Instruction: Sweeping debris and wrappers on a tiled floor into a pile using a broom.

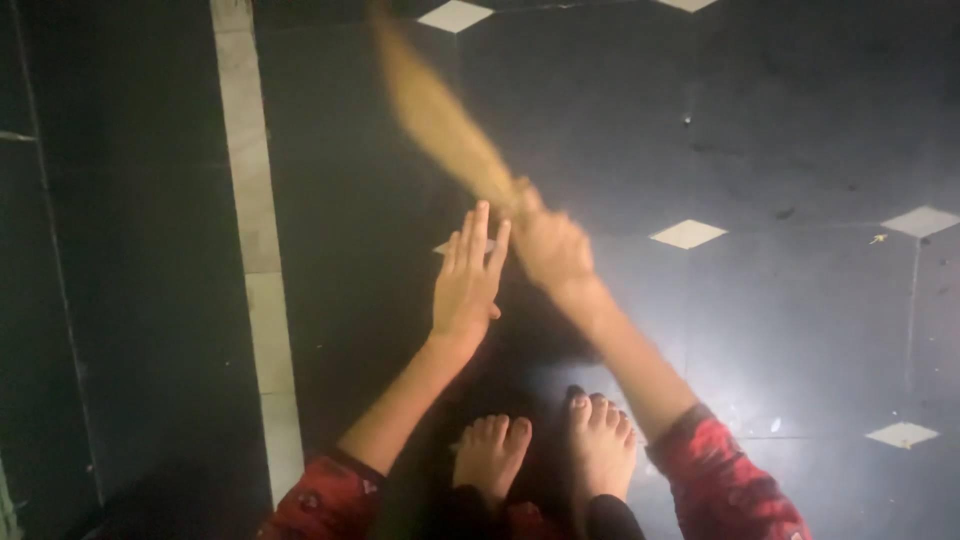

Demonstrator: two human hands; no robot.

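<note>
Dark tiled floor [780, 330]: right hand [550, 250] grips one broom [440, 120], left hand [467, 280] flat.

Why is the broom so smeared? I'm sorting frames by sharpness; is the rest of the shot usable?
In the head view, motion blur smears the straw broom and the right hand gripping it; the open left hand and bare feet are sharper. Light pools near the feet, the dark tiled floor fades toward the edges.

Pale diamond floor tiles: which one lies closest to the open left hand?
The pale diamond tile half hidden behind the left hand fingers; the others lie apart from it across the dark floor.
</note>
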